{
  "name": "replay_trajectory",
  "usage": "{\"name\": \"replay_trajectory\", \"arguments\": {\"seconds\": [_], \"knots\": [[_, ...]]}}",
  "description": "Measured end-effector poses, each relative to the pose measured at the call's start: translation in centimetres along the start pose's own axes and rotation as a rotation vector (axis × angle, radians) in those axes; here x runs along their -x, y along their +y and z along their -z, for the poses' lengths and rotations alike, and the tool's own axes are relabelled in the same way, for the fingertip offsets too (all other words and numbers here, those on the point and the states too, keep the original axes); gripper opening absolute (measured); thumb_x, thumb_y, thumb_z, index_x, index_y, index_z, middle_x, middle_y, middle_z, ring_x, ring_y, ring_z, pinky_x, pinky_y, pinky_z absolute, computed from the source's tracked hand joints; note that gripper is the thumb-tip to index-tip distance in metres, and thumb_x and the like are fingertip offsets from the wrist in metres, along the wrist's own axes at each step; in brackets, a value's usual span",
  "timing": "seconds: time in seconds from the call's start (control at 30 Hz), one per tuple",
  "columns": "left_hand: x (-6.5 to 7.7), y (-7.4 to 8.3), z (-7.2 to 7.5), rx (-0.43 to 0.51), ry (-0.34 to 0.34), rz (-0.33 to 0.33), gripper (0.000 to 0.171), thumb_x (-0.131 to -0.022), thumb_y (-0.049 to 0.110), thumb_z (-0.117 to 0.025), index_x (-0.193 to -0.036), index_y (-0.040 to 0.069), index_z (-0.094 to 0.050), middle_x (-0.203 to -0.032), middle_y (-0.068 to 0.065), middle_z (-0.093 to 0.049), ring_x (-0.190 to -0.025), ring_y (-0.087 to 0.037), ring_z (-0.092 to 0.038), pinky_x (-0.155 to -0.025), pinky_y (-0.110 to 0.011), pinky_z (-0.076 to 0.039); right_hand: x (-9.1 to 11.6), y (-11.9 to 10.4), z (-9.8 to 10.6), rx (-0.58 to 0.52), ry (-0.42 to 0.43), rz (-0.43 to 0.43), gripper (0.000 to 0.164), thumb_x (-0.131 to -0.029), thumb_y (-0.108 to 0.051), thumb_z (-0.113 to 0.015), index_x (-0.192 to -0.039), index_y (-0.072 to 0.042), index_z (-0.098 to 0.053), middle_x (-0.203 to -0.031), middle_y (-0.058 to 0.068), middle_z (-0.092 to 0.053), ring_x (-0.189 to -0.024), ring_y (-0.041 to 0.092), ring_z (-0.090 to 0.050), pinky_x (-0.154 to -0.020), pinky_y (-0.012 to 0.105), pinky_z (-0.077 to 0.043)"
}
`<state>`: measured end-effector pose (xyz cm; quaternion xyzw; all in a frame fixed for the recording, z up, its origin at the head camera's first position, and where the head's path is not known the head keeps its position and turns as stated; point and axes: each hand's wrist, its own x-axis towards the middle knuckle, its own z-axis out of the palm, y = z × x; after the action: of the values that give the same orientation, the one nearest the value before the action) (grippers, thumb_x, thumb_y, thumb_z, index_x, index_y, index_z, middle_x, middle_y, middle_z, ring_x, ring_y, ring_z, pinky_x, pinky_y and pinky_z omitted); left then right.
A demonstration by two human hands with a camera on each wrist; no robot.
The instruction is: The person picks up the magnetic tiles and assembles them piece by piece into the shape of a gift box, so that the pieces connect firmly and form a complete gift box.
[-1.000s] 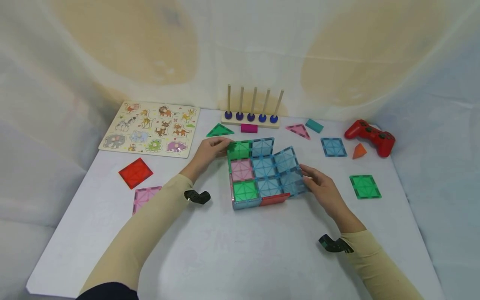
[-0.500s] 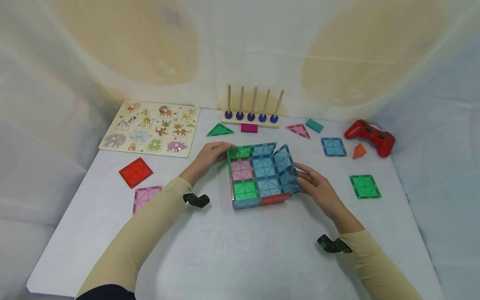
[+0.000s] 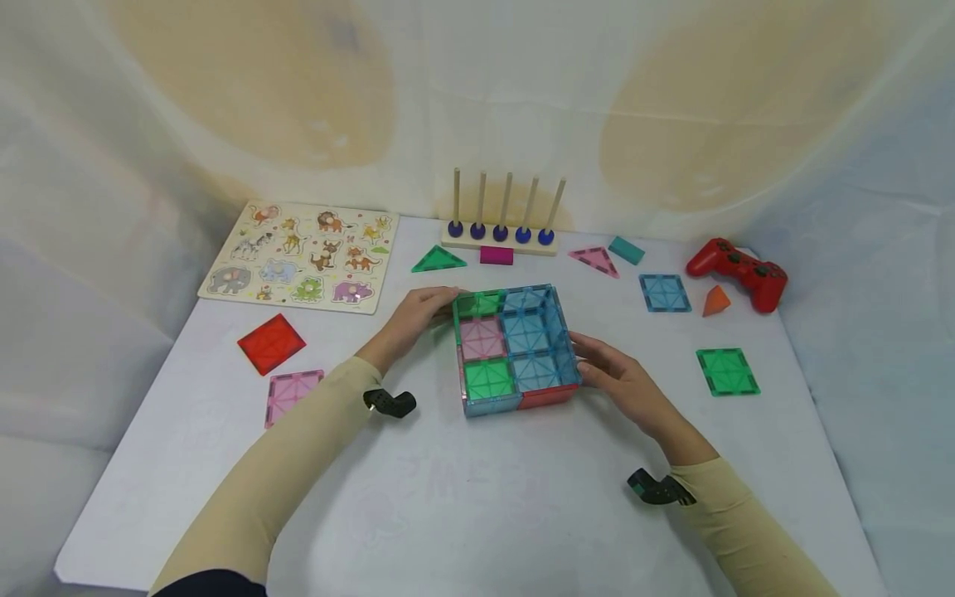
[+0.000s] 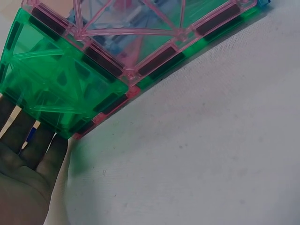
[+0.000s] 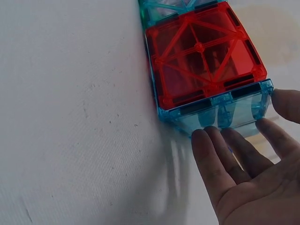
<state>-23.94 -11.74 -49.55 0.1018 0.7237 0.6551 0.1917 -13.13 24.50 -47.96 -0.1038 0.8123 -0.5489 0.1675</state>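
Note:
An open-topped box of see-through magnetic tiles (image 3: 489,378) stands mid-table, its floor green, pink and blue. Blue tiles (image 5: 225,112) form its upright right wall, and a red tile (image 5: 201,51) is part of the front. My left hand (image 3: 413,322) is at the back left corner; in the left wrist view its extended fingers (image 4: 35,145) reach behind a green wall tile (image 4: 61,75). From the right, my right hand (image 3: 615,373) touches the blue wall with nearly straight, spread fingertips (image 5: 201,138), thumb near the top edge.
An animal puzzle board (image 3: 298,257) lies back left, near red (image 3: 272,344) and pink (image 3: 291,396) square tiles. Behind the box stand a peg stacker (image 3: 498,240) and a magenta block (image 3: 496,255). A red game controller (image 3: 739,272) and loose blue (image 3: 665,293) and green (image 3: 727,371) tiles lie right.
The blue right side has swung from leaning outward to upright, my right hand moving left with it. The back wall has also come upright beside my left hand.

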Motion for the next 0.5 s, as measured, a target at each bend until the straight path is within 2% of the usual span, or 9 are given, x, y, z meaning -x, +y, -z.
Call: {"name": "replay_trajectory", "arguments": {"seconds": [0.3,0.5], "knots": [[0.5,0.1,-0.5,-0.012,0.027,0.020,0.047,-0.107,0.041,-0.050,-0.136,0.008,-0.064,-0.143,-0.005,-0.060,-0.136,-0.019,-0.053,-0.115,-0.035,-0.040,-0.1,0.1,0.1,-0.010,-0.010,0.004,0.054,-0.106,-0.027,-0.056,-0.157,-0.022,-0.040,-0.160,0.010,-0.039,-0.147,0.037,-0.036,-0.111,0.057,-0.040],[1.8,0.0,-1.2,-0.017,0.022,0.057,0.056,-0.105,0.043,-0.053,-0.148,0.007,-0.051,-0.153,-0.009,-0.049,-0.143,-0.024,-0.044,-0.117,-0.037,-0.037,-0.5,0.0,0.0,-0.002,-0.011,-0.019,0.056,-0.106,-0.027,-0.056,-0.158,-0.022,-0.038,-0.161,0.010,-0.038,-0.148,0.037,-0.033,-0.113,0.060,-0.037]]}}
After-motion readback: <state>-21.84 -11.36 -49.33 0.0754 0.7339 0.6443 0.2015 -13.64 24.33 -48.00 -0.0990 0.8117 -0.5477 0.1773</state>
